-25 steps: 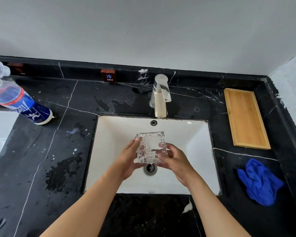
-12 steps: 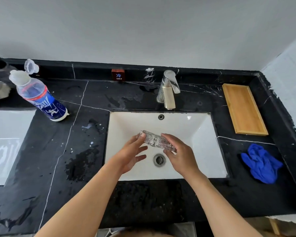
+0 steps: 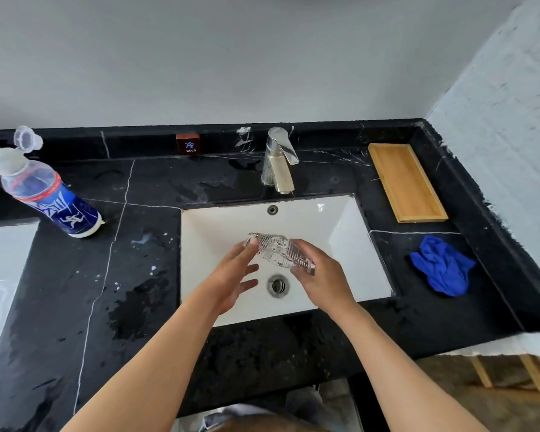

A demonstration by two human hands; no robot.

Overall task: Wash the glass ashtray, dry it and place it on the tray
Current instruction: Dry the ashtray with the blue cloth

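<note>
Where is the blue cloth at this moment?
In the head view, the blue cloth lies crumpled on the black counter right of the sink, just in front of the wooden tray.

Your right hand [image 3: 323, 277] grips the glass ashtray [image 3: 278, 252] over the white sink [image 3: 368, 269], tilted down to the right, above the drain [image 3: 277, 285]. Your left hand [image 3: 231, 279] touches its left end with spread fingers. Right of the sink lie the wooden tray [image 3: 407, 182], far, and a blue cloth [image 3: 441, 266], nearer.
</note>
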